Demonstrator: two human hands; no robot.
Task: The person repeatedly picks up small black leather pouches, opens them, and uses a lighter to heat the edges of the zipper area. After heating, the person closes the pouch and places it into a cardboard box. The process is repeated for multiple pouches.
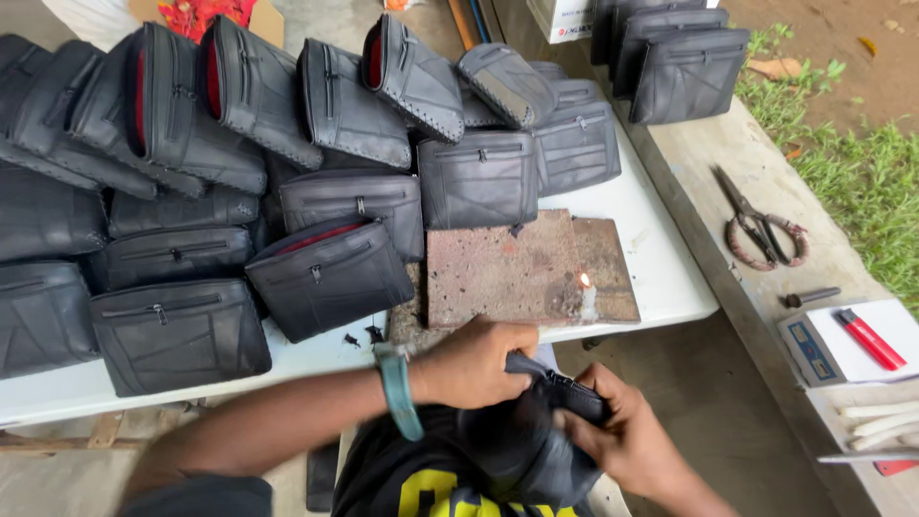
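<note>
Black stitched leather pouch [536, 421], soft and crumpled, is clamped in the grip of left hand [474, 364] and right hand [622, 436].

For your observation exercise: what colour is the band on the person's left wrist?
The wristband is teal, seen best in the head view.

Matt black leather bags [330, 273], rough reddish stone slab [503, 268], smooth white tabletop [661, 278]
</note>
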